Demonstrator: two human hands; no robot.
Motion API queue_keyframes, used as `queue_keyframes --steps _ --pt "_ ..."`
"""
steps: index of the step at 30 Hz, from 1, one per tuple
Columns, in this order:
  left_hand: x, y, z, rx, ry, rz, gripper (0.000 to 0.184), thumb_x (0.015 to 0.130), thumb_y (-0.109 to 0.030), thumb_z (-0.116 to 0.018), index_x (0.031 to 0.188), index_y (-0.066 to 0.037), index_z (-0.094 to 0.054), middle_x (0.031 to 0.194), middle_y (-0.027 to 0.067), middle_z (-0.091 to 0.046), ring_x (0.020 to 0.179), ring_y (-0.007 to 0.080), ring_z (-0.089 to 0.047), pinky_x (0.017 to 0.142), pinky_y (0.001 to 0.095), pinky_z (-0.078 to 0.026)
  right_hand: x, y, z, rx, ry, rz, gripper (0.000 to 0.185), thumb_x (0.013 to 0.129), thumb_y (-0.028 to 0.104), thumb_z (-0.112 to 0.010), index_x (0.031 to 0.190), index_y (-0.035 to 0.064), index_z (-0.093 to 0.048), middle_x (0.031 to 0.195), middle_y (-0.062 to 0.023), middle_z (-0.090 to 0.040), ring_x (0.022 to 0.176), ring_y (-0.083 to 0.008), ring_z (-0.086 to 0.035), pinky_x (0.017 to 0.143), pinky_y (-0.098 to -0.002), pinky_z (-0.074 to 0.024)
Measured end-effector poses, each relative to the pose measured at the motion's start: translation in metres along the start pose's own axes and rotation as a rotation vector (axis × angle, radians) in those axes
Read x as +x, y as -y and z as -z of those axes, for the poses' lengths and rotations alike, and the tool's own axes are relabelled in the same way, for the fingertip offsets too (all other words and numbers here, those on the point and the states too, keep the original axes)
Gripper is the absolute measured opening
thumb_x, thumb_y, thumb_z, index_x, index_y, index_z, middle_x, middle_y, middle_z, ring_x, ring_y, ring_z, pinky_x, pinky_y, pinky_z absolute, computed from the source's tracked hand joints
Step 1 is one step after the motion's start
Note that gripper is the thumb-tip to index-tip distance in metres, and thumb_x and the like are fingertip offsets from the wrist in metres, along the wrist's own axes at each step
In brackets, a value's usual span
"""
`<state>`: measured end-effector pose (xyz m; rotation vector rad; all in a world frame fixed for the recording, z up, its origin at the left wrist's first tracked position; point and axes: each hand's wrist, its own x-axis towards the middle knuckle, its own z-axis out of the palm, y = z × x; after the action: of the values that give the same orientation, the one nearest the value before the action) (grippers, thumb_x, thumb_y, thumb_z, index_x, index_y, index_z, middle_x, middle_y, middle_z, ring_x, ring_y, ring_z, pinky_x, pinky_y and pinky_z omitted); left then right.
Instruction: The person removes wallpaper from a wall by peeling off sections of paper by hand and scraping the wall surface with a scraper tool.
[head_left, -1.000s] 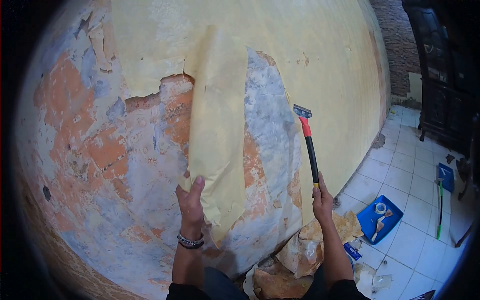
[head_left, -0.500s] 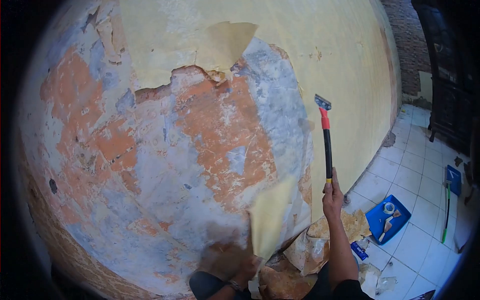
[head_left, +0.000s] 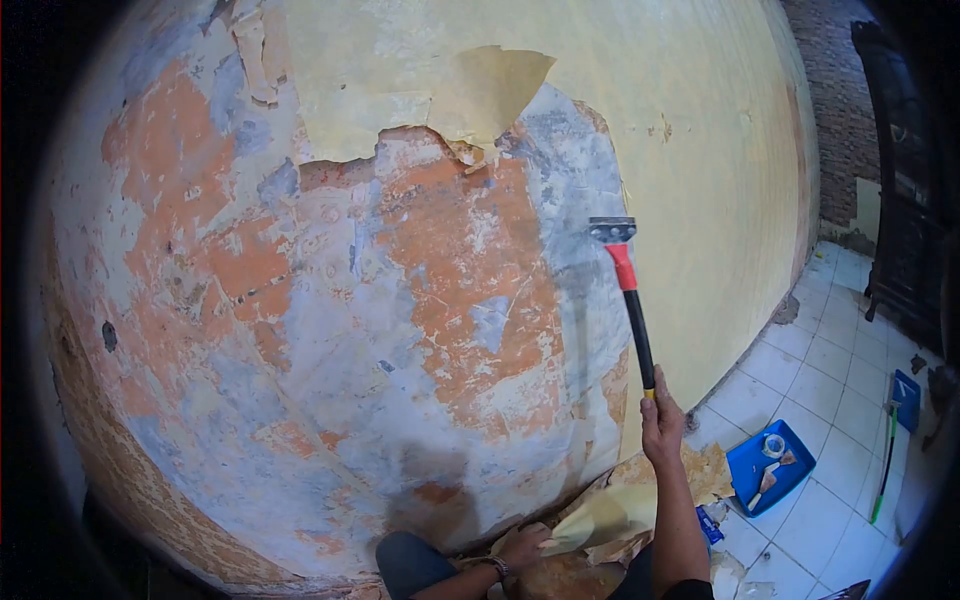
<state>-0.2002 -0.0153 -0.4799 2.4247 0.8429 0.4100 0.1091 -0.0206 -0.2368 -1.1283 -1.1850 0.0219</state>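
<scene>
My right hand (head_left: 662,425) is closed round the handle of a long scraper (head_left: 626,280), black with a red neck and a wide metal head. The head is in front of the bare grey plaster, left of the yellow wallpaper (head_left: 715,200). Low down at the wall's foot, my left hand (head_left: 525,546) has its fingers on a torn yellow wallpaper strip (head_left: 605,515), over a heap of torn pieces. Higher up, a loose flap (head_left: 500,85) of wallpaper folds over above exposed orange and grey wall (head_left: 470,290).
A blue tray (head_left: 740,475) with a tape roll and small tools lies on the white floor tiles. Beside it is a small blue packet (head_left: 708,525). Farther right are a green-handled tool (head_left: 885,470), another blue tray (head_left: 907,400) and a dark cabinet (head_left: 905,200).
The strip came off the wall, and my left hand carried it down to the heap. A flap is left folded above. The scraper head has swung left, over the bare plaster.
</scene>
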Motion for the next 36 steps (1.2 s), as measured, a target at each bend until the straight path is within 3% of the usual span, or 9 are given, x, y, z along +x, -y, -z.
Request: queue_keyframes --steps 5,8,11,16,18,25,29,32,36 --pt "-0.01 0.031 0.01 0.021 0.078 0.157 0.038 0.082 -0.015 -0.054 0.12 -0.009 -0.052 0.12 0.0182 -0.059 0.108 0.0384 -0.057 0.084 0.0472 -0.048 0.001 0.01 -0.014 0.061 0.026 0.106 0.048 0.092 0.005 -0.055 0.14 0.0017 -0.047 0.087 -0.0153 -0.063 0.071 -0.0206 -0.059 0.071 -0.0302 -0.0489" --pt "-0.003 0.003 0.038 0.392 0.036 0.294 0.051 0.082 -0.022 -0.059 0.131 -0.009 -0.049 0.13 0.0186 -0.055 0.115 0.0378 -0.054 0.091 0.0475 -0.047 0.003 0.032 -0.026 -0.007 0.046 0.12 0.05 0.092 0.005 -0.055 0.14 0.0033 -0.046 0.086 -0.0154 -0.062 0.071 -0.0208 -0.058 0.07 -0.0297 -0.0485" --pt "0.043 -0.037 0.114 0.412 -0.325 0.018 0.062 0.081 -0.035 -0.068 0.135 -0.009 -0.05 0.128 0.0194 -0.057 0.113 0.0365 -0.056 0.094 0.047 -0.046 0.005 0.042 -0.032 0.01 0.065 0.124 0.05 0.092 0.005 -0.055 0.141 0.0055 -0.046 0.084 -0.0149 -0.061 0.069 -0.0207 -0.057 0.068 -0.03 -0.0478" --pt "0.128 -0.197 0.347 0.928 -1.131 -0.412 0.057 0.079 -0.031 -0.072 0.128 -0.008 -0.056 0.128 0.0125 -0.055 0.113 0.0314 -0.054 0.094 0.0455 -0.042 0.004 0.034 -0.05 0.076 -0.042 0.167 0.051 0.091 0.005 -0.055 0.141 0.0083 -0.047 0.081 -0.0139 -0.059 0.068 -0.022 -0.056 0.066 -0.0322 -0.0473" --pt "0.155 -0.253 0.413 0.996 -1.239 -0.406 0.073 0.081 -0.038 -0.072 0.138 -0.003 -0.041 0.142 0.0183 -0.042 0.127 0.0343 -0.041 0.104 0.0492 -0.029 0.0 0.024 -0.049 0.109 -0.018 0.121 0.052 0.091 0.004 -0.056 0.142 0.0091 -0.047 0.081 -0.0139 -0.059 0.069 -0.0225 -0.056 0.066 -0.0322 -0.0475" --pt "0.252 -0.329 0.511 1.352 -1.337 -0.286 0.082 0.073 -0.054 -0.074 0.13 -0.005 -0.042 0.134 0.0141 -0.041 0.125 0.0291 -0.038 0.104 0.0462 -0.03 -0.006 0.004 -0.047 0.067 0.015 0.126 0.054 0.09 0.003 -0.057 0.142 0.0099 -0.046 0.079 -0.013 -0.057 0.067 -0.0232 -0.055 0.064 -0.032 -0.0466" --pt "0.247 -0.336 0.519 1.475 -1.21 -0.182 0.034 0.087 -0.037 -0.064 0.104 -0.009 -0.055 0.112 0.0117 -0.059 0.106 0.0285 -0.056 0.089 0.0425 -0.043 -0.005 -0.006 -0.037 0.032 0.047 0.09 0.055 0.089 0.004 -0.058 0.142 0.0113 -0.046 0.076 -0.012 -0.054 0.064 -0.0235 -0.053 0.062 -0.0334 -0.0457" --pt "0.231 -0.343 0.526 1.153 -1.257 -0.154 0.019 0.093 -0.026 -0.056 0.093 -0.007 -0.055 0.085 0.0143 -0.065 0.081 0.0343 -0.063 0.071 0.0437 -0.048 -0.001 0.001 -0.031 0.025 0.054 0.093 0.055 0.089 0.003 -0.059 0.142 0.0122 -0.047 0.075 -0.012 -0.054 0.064 -0.0243 -0.054 0.061 -0.0346 -0.0458" --pt "0.199 -0.349 0.562 0.865 -1.198 -0.382 0.017 0.095 -0.025 -0.052 0.101 -0.009 -0.055 0.083 0.0177 -0.066 0.08 0.04 -0.064 0.067 0.0473 -0.049 0.011 0.041 -0.022 -0.033 0.089 0.146 0.056 0.088 0.004 -0.059 0.142 0.0135 -0.047 0.075 -0.0126 -0.055 0.065 -0.0272 -0.056 0.061 -0.0371 -0.0467"
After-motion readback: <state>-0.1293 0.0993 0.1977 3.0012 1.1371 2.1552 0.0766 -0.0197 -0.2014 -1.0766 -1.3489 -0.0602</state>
